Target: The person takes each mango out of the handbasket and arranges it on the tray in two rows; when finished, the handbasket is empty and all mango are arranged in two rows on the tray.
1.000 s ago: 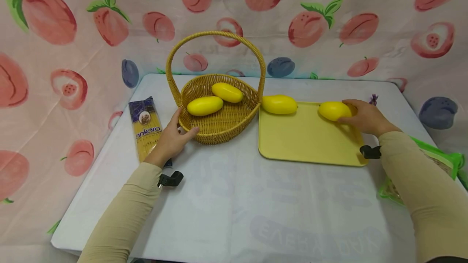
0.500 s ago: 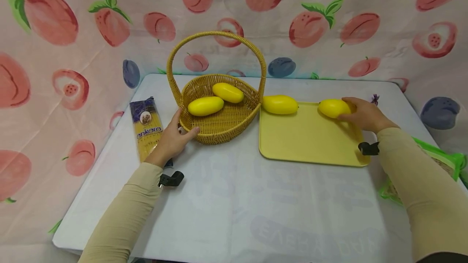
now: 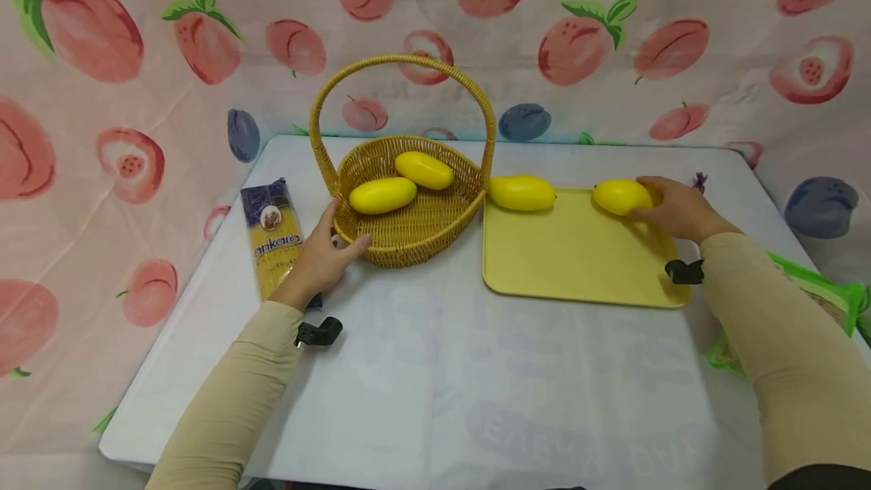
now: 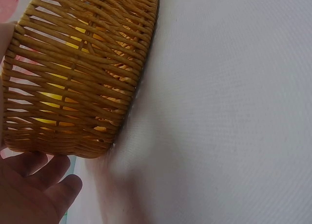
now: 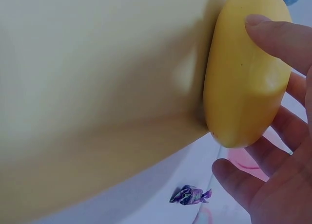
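Observation:
My left hand (image 3: 320, 259) holds the near left side of a wicker basket (image 3: 408, 252), thumb over the rim. In the left wrist view its fingers (image 4: 51, 173) lie against the woven wall. Two yellow mangoes (image 3: 382, 196) rest inside the basket under its tall arched handle. My right hand (image 3: 683, 210) grips another mango (image 3: 618, 196) at the back right of a yellow tray (image 3: 578, 267). The right wrist view has the thumb (image 5: 278, 36) on that mango's side and fingers behind it. One more mango (image 3: 522, 193) lies at the tray's back left corner, beside the basket.
A packet of Ankara spaghetti (image 3: 275, 237) lies left of the basket, partly behind my left hand. A purple wrapped candy (image 3: 699, 181) sits beyond the tray. At the right edge, my sleeve partly covers a green-edged bag (image 3: 823, 297). Patterned cloth hangs behind the table.
My right hand and its mango have shifted slightly toward the back of the tray. The left hand, the basket and the other mangoes stay in place.

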Motion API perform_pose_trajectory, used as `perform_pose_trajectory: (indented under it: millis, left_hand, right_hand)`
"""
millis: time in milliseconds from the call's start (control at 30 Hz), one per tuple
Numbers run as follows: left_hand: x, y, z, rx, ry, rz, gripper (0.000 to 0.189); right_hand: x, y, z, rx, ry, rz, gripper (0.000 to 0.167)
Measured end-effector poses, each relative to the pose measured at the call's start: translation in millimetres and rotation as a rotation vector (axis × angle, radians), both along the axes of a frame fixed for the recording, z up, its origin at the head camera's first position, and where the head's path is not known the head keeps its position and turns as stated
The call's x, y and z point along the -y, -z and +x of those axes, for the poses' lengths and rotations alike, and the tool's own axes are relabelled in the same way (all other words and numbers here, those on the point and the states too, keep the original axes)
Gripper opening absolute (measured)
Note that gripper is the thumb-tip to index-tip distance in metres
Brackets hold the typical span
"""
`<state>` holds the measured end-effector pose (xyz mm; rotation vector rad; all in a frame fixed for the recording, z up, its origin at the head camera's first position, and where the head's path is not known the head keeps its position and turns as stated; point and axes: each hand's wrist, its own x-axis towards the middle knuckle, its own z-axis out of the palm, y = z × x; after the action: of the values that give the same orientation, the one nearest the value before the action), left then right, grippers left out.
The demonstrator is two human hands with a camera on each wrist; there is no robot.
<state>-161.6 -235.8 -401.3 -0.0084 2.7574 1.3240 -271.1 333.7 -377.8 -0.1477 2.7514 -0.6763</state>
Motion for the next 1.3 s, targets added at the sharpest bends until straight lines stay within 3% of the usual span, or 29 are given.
perform_pose_trajectory:
  millis: [433, 633, 867, 1067, 1300]
  left_hand:
    - [-2.2, -2.5, -0.9, 0.009, -0.001, -0.007, 0.097]
    - [-2.5, -2.0, -1.3, 0.011, 0.003, -0.003, 0.096]
    - [-2.5, -0.9, -0.3, 0.022, 0.003, 0.002, 0.097]
    - [-0.7, -1.6, 1.0, 0.034, -0.002, 0.006, 0.097]
    - [0.3, -1.6, 1.9, 0.036, -0.005, 0.0, 0.097]
  right_hand:
    - [-2.1, -4.6, -0.8, 0.007, 0.0, -0.001, 0.09]
    - [-3.7, -4.1, 1.5, -0.006, -0.004, 0.005, 0.098]
    - [1.6, -16.8, 11.2, -0.036, 0.01, -0.012, 0.096]
    - [12.0, -29.8, 19.0, -0.091, -0.03, -0.003, 0.091]
    - [34.9, -43.8, 31.5, -0.187, -0.138, -0.004, 0.086]
